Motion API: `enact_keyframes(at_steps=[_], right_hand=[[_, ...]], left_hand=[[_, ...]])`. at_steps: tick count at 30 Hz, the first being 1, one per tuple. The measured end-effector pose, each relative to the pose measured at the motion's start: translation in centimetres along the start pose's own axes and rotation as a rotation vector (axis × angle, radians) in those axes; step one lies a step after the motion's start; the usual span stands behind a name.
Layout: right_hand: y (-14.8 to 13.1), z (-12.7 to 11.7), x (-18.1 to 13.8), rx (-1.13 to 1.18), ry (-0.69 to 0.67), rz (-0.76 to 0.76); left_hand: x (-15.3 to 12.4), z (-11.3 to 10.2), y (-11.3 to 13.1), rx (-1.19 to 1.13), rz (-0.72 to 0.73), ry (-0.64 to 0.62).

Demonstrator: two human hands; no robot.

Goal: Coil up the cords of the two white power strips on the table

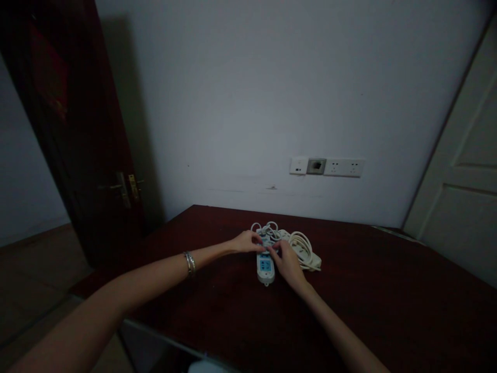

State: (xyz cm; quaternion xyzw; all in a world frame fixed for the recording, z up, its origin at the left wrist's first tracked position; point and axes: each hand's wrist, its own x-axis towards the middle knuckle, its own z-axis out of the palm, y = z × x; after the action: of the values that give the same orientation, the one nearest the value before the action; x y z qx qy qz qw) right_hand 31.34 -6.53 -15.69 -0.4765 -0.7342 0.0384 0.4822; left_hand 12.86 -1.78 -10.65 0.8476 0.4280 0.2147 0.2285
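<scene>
While lying on table (388, 290), power strip (266, 267) between both hands, fingertips touching.

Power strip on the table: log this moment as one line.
left hand: on power strip | right hand: on power strip | coiled cord: beside strip | dark table | wall sockets behind

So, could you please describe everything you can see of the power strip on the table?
The power strip is a small white plastic bar with a blue face, lying flat on the dark red-brown table. The left hand and right hand both touch its far end, where coiled white cords lie bundled.
</scene>
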Motion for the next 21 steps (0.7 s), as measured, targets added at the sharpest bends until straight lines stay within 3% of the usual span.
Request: enact_keyframes(at_steps=[5,12,17,21], right_hand=[[0.0,0.2,-0.4,0.028,0.032,0.007],[-1.5,-0.5,-0.8,-0.147,-0.030,0.094],[-2.3,-1.0,-0.8,-0.157,-0.159,0.261],[-2.1,-0.9,-0.9,-0.034,-0.272,0.411]], left_hand=[[-0.1,0.5,0.7,0.108,0.049,0.049],[-0.5,-0.7,2.6,0.268,0.031,0.028],[-0.4,0.2,3.7,0.368,-0.072,0.049],[-0.3,0.9,3.8,0.470,-0.035,0.064]])
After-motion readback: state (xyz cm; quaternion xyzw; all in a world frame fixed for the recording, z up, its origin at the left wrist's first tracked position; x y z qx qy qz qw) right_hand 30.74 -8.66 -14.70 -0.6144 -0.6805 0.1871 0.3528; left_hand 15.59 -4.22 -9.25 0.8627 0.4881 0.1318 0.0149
